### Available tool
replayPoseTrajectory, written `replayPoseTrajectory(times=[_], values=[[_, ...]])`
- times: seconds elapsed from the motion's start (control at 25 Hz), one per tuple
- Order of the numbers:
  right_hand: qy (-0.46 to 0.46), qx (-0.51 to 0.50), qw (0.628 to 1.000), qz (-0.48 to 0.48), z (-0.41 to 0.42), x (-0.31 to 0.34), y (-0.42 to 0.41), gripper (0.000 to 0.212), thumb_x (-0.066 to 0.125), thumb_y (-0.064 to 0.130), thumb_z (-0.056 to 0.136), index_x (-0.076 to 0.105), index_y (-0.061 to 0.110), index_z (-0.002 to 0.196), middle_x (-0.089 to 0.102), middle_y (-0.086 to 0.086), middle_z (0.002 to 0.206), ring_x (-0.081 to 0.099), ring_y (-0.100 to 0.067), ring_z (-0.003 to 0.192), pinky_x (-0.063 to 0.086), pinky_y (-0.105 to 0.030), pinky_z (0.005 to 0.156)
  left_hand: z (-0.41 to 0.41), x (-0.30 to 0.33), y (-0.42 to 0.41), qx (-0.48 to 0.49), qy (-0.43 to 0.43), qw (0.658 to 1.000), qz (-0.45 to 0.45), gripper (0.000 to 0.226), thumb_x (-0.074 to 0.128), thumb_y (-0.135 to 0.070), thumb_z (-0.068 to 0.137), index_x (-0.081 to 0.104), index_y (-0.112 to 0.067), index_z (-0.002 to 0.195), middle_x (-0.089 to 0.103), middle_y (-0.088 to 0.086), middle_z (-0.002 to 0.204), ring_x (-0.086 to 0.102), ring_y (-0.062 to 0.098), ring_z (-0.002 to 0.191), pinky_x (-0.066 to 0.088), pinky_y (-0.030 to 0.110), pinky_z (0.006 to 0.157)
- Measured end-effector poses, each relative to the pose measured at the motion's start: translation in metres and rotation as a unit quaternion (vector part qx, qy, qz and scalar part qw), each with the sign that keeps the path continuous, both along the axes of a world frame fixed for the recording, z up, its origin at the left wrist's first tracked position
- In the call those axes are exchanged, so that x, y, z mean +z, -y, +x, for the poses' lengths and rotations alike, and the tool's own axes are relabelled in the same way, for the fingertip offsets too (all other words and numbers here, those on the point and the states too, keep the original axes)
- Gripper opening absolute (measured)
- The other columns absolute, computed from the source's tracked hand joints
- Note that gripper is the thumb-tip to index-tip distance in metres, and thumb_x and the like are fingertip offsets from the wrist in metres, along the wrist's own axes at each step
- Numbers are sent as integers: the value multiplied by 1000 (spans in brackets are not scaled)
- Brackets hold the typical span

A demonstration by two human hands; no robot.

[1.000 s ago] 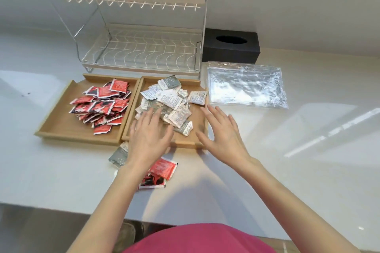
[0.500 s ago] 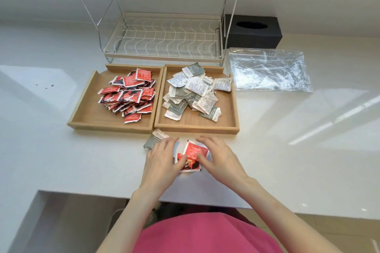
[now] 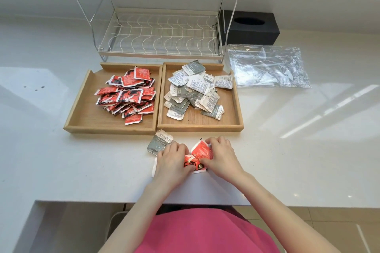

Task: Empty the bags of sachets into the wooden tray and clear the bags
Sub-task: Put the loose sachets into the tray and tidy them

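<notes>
Red sachets [image 3: 199, 155] pinched between left hand [image 3: 171, 160] and right hand [image 3: 221, 158].

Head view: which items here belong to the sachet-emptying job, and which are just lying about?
Part of the job:
- left wooden tray with red sachets
- right wooden tray with grey-white sachets
- stray red sachets under the left hand and right hand
- stray grey sachet
- empty clear bags

Lying about:
- dish rack
- black tissue box
</notes>
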State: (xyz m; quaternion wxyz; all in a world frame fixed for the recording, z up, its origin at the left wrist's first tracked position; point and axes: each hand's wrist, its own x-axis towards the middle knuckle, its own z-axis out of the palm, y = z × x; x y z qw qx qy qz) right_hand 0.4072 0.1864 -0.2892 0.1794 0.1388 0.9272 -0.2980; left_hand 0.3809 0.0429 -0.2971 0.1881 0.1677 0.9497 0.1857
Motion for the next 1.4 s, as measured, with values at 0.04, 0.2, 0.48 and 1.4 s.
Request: replayPoseTrajectory(times=[0.04,0.2,0.48,1.4], values=[[1,-7,1000,-10,-2,1,-1,47,64,23,76,48,11,119,47,-12,118,39,-28,116,35,-34,95,-3,0,0,-13,13,1000,3,34,59,-36,77,47,-18,104,47,1,111,39,19,113,24,31,87],[-39,-46,994,-93,-7,10,-4,17,59,17,79,53,14,95,52,-5,92,48,-22,91,31,-25,70,-8,4,2,0,60,990,126,22,60,-21,79,38,-22,81,50,-1,83,49,24,91,25,27,64],[-60,-118,945,-300,-37,42,10,24,44,4,86,54,26,90,59,6,78,54,-11,71,45,-14,59,-39,33,39,171,89,921,339,20,66,-18,78,54,-34,78,67,-1,82,61,20,72,49,33,67],[-119,95,983,-97,-101,52,85,31,48,13,87,58,13,117,66,-5,112,61,-17,102,49,-35,90,-98,31,120,211,-163,955,127,34,60,-13,80,57,-8,114,48,18,120,43,35,113,34,42,96]])
